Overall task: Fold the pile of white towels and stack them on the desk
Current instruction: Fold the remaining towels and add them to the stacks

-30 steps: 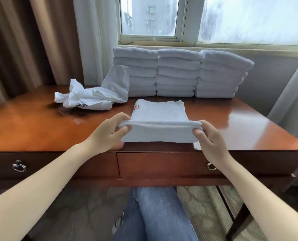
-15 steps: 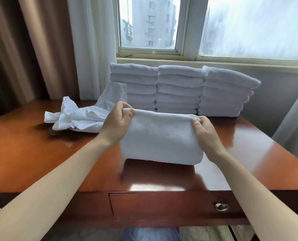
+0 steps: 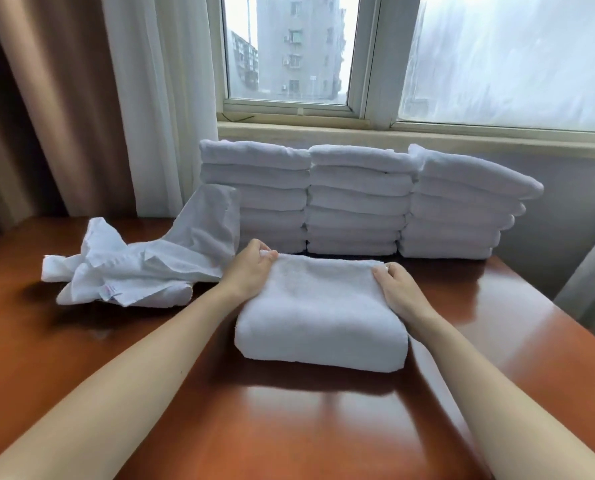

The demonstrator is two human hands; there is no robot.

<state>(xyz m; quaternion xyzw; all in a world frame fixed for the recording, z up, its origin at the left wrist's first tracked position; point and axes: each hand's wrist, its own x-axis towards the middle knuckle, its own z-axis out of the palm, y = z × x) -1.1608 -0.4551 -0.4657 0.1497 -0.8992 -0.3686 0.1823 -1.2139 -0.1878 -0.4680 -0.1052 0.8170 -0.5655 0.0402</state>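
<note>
A folded towel (image 3: 318,317) lies flat on the desk (image 3: 289,427), near the middle and a little closer to the far edge than to the near one. It is a thick white rectangle with its rounded fold facing the near edge.

The left hand (image 3: 249,271) grips the towel's far left corner, fingers curled over the top and thumb pinching the cloth. The right hand (image 3: 398,289) holds the far right corner the same way, with the palm on the towel's right side and the fingers bent around the edge. The right fingertips are partly buried in the cloth, so how far they reach under it is hard to tell.

Along the far edge of the desk, under the window sill (image 3: 324,128), stand three stacks of folded white towels side by side: the left stack (image 3: 254,199), the middle stack (image 3: 356,202) and the right stack (image 3: 455,216), whose top towel juts out to the right. The held towel sits just in front of the left and middle stacks.

Toward the far left corner lies a crumpled pile of unfolded towels (image 3: 133,271), one end leaning up against the left stack and a small label showing on its near side. Curtains (image 3: 81,98) hang behind that corner.
</note>
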